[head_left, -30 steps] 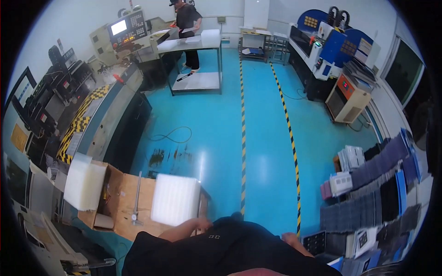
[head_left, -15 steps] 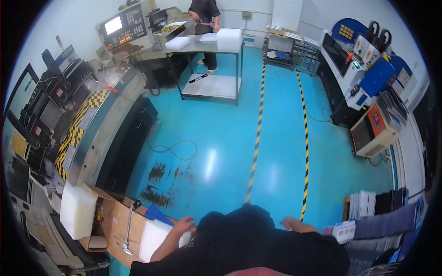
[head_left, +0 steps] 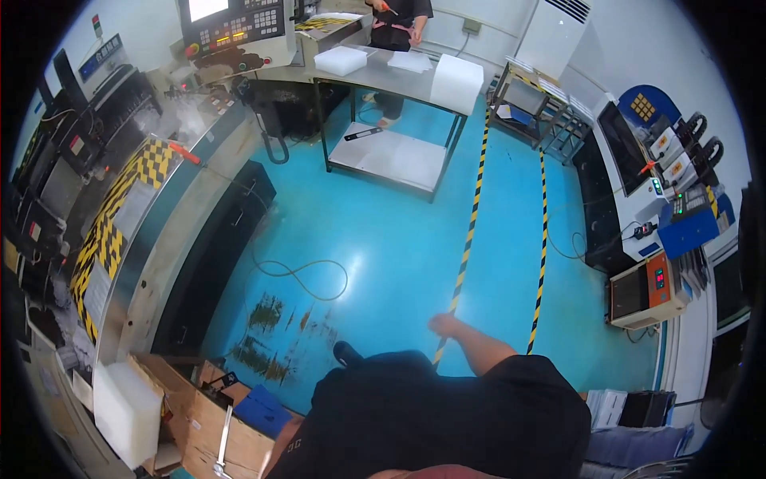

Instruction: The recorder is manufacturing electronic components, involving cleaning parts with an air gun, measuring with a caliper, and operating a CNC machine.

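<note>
Gone from the person's hands since a second ago is the white foam block; the view has swung up across the blue floor [head_left: 383, 239]. From the head camera, the right hand [head_left: 444, 324] hangs bare and loosely open over the striped line [head_left: 467, 239]. Whether the left hand is open cannot be told; it is hidden. A foam block [head_left: 126, 412] stands beside the carton [head_left: 209, 423], left of the person.

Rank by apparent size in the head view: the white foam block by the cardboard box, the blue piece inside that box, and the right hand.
1. White foam block, largest, though it lies nearest the camera.
2. Blue piece.
3. Right hand, smallest.
</note>
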A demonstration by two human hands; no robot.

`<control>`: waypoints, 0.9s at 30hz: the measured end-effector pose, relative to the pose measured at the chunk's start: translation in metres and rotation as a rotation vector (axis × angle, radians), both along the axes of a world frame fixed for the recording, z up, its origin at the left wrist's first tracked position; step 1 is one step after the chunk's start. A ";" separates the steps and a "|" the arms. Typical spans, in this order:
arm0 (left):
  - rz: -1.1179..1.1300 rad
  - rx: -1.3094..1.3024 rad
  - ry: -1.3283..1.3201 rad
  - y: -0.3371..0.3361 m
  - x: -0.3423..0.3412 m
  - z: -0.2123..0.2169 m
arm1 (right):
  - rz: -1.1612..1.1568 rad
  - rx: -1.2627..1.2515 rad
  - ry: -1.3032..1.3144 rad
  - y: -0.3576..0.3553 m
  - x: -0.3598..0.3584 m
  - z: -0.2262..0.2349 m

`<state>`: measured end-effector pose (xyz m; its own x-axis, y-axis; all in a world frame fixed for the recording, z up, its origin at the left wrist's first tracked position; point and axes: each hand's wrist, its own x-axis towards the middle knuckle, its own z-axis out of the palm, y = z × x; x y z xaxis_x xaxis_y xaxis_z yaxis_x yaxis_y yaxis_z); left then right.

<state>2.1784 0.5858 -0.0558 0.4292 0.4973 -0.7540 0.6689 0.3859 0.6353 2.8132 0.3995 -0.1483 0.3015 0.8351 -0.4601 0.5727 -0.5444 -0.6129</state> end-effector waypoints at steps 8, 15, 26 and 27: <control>0.556 -0.008 0.111 0.215 -0.008 0.028 | 0.312 -0.667 0.048 0.196 -0.004 -0.034; 0.309 0.224 0.104 0.293 0.043 0.042 | 0.536 -0.152 -0.120 0.550 0.034 0.052; 0.385 0.294 0.319 0.428 0.151 0.111 | 0.438 0.722 0.017 0.970 -0.085 0.253; 0.392 0.291 0.341 0.432 0.151 0.115 | 0.464 0.702 0.047 0.979 -0.102 0.276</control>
